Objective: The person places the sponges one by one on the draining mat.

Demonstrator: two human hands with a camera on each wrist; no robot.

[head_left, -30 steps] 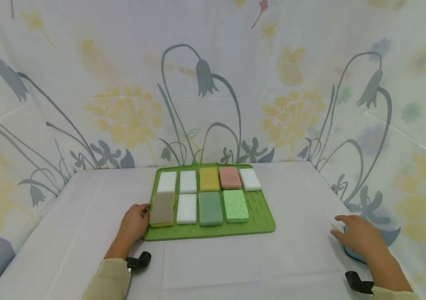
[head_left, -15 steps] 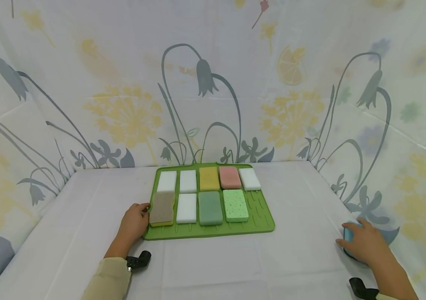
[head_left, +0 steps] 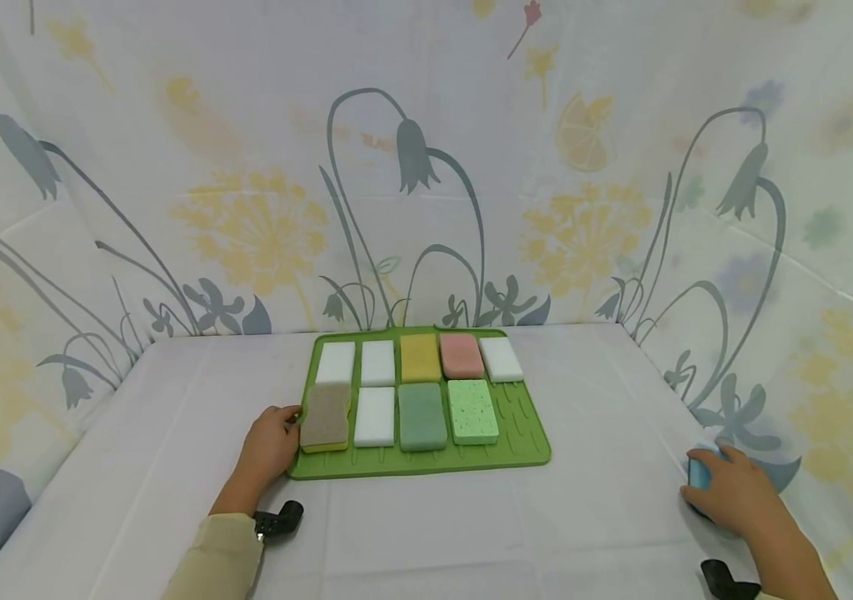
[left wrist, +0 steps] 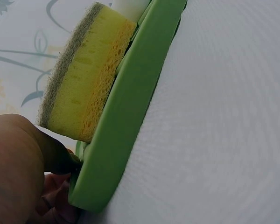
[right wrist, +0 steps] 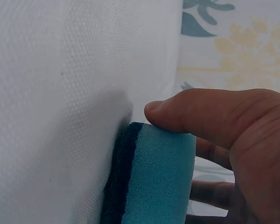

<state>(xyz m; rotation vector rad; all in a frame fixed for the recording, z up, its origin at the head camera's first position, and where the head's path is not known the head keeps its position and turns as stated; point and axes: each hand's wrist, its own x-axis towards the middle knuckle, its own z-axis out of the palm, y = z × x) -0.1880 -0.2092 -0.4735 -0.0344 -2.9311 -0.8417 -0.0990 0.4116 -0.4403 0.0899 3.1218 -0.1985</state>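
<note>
At the left end of a green ribbed tray (head_left: 520,429), my left hand (head_left: 269,442) pinches the rim, thumb on the inner side and fingers curled outside, as the left wrist view shows. Right by that thumb lies a yellow sponge (left wrist: 84,70) with a grey-brown scouring pad on top. Far to the right, my right hand (head_left: 737,490) grips a light-blue sponge (right wrist: 161,172) with a dark blue scouring layer underneath. Its thumb presses one edge while the fingers reach along the opposite side. In the head view the hand covers most of this sponge.
Two rows of sponges fill most of the tray: white blocks (head_left: 375,417), a yellow one (head_left: 420,358), a pink one (head_left: 461,356), a dull green one (head_left: 422,417) and a speckled light-green one (head_left: 473,412). Patterned cloth (head_left: 246,167) surrounds the white table (head_left: 584,525).
My right hand has moved slightly right and down, from spread fingers over the blue sponge to a grip on its sides. The left hand and the tray have stayed put.
</note>
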